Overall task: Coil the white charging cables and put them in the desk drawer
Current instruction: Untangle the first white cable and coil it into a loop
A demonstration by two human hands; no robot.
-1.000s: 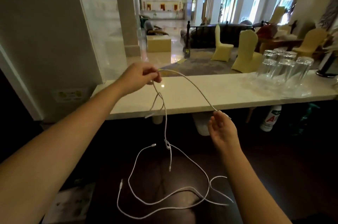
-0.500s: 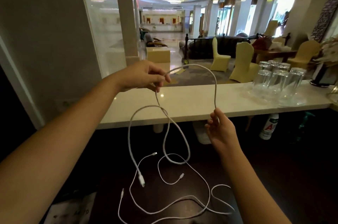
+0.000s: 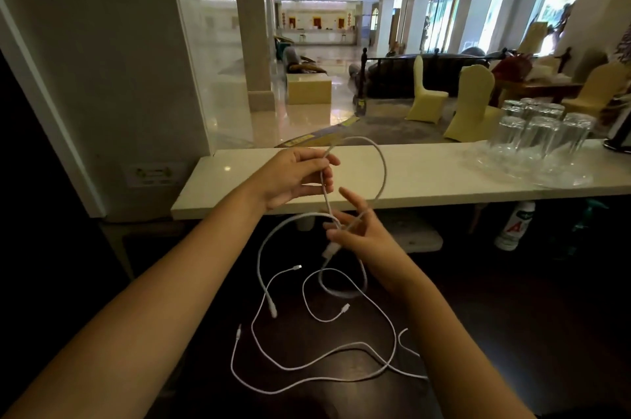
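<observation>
My left hand [image 3: 293,176] pinches a thick white charging cable [image 3: 383,165] above the dark desk [image 3: 478,333]. The cable arcs up over the white counter in a loop and comes down to my right hand [image 3: 358,234], which grips it between the fingers with a white plug hanging just below. Its tail hangs in further loops toward the desk. Thinner white cables [image 3: 307,364] lie loose and tangled on the desk beneath my hands. No drawer shows in the frame.
A white counter [image 3: 444,172] runs across behind the desk, with several upturned glasses [image 3: 539,138] at its right. A white bottle [image 3: 514,227] stands under the counter. A wall and pillar rise at the left. A lobby with covered chairs lies beyond.
My hands have come closer together, folding the thick cable into a tighter loop. My right hand moved left and up toward my left hand, and more cable lifted off the desk.
</observation>
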